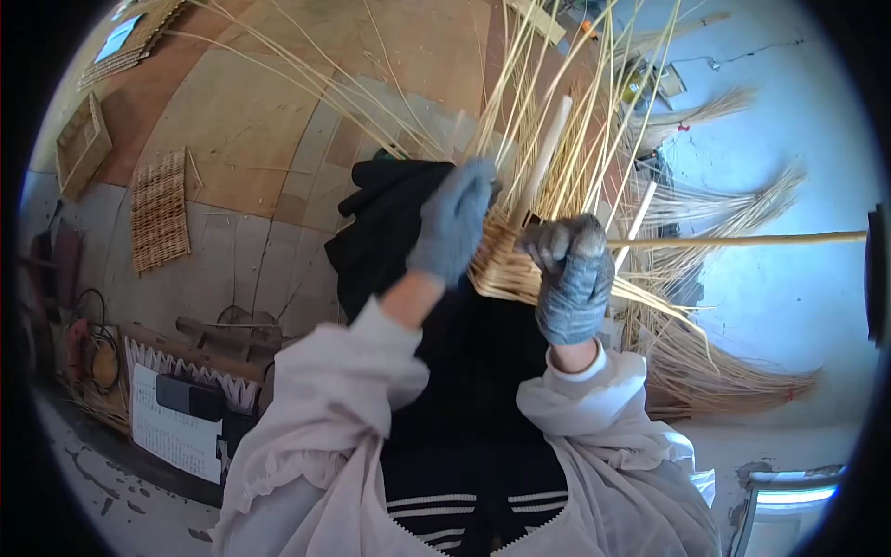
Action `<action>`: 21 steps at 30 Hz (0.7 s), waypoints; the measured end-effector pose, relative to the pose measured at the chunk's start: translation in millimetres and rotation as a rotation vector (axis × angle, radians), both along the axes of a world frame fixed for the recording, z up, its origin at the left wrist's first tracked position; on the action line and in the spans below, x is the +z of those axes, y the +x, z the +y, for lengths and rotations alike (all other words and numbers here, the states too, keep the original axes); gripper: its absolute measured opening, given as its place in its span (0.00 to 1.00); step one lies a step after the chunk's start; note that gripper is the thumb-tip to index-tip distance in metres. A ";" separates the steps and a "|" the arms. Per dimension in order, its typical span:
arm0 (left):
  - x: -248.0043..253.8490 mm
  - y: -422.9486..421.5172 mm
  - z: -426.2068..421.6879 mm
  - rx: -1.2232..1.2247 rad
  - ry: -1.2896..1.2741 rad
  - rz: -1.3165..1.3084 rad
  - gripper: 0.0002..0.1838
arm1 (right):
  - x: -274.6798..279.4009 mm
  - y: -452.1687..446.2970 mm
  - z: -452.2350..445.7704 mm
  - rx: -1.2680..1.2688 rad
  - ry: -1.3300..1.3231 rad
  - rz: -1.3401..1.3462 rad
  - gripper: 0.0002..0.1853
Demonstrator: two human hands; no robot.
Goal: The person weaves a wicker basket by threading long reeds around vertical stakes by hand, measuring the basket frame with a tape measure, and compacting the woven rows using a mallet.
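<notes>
A partly woven wicker basket (506, 269) rests against my lap on dark cloth, with long pale rods fanning up and away from it. My right hand (575, 278), in a grey glove, is closed with curled fingers at the basket's right side; a small dark piece shows by its fingertips, too small to name. My left hand (457, 218), also gloved, is at the basket's left side, smeared by motion, so its finger grip does not show. A pale flat stick (548, 153) stands up among the rods.
Bundles of thin rods (742, 209) lie along the right side. A long pole (742, 240) reaches rightward from near my right hand. On the left are a woven panel (160, 212), a shallow box (83, 147) and a phone (190, 397) on a written sheet (176, 441).
</notes>
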State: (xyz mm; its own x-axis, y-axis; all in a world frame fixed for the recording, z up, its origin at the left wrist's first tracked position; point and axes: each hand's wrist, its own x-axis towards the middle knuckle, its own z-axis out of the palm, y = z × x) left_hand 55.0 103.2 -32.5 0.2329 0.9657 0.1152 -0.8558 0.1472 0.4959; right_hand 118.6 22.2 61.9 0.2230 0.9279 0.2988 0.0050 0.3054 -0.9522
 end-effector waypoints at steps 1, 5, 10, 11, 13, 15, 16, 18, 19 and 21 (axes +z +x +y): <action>4.0 8.1 14.7 -0.145 0.034 0.289 0.23 | 2.6 -14.7 5.2 -0.175 0.064 -0.075 0.22; 34.8 19.6 34.3 -0.691 -0.344 0.208 0.32 | -36.3 17.0 -0.2 -0.216 0.277 -0.267 0.24; 10.9 6.9 34.9 -0.871 -0.334 -0.077 0.33 | -50.5 60.8 22.2 -0.070 0.081 0.619 0.21; -1.6 7.4 37.0 -0.711 0.003 0.184 0.27 | -47.3 57.2 22.2 -0.138 0.049 0.617 0.19; -2.7 -18.7 38.2 -0.508 0.593 0.640 0.15 | -54.9 70.6 14.5 -0.090 -0.063 0.677 0.16; 13.5 -32.2 32.2 -0.582 0.535 0.784 0.15 | -38.7 84.8 -1.6 -0.006 -0.254 0.655 0.09; 15.5 -35.0 29.9 -0.655 0.458 0.917 0.17 | -28.6 99.2 -15.3 -0.098 -0.294 0.593 0.08; 11.1 -40.2 31.8 -0.665 0.412 0.804 0.16 | -19.7 140.4 -25.8 0.000 -0.263 0.583 0.08; 10.7 -41.0 31.5 -0.714 0.388 0.719 0.17 | -14.4 155.1 -19.6 0.026 -0.275 0.567 0.08; 12.2 -39.8 21.1 -0.616 0.347 0.854 0.16 | -4.0 166.3 -7.0 0.140 -0.506 0.422 0.09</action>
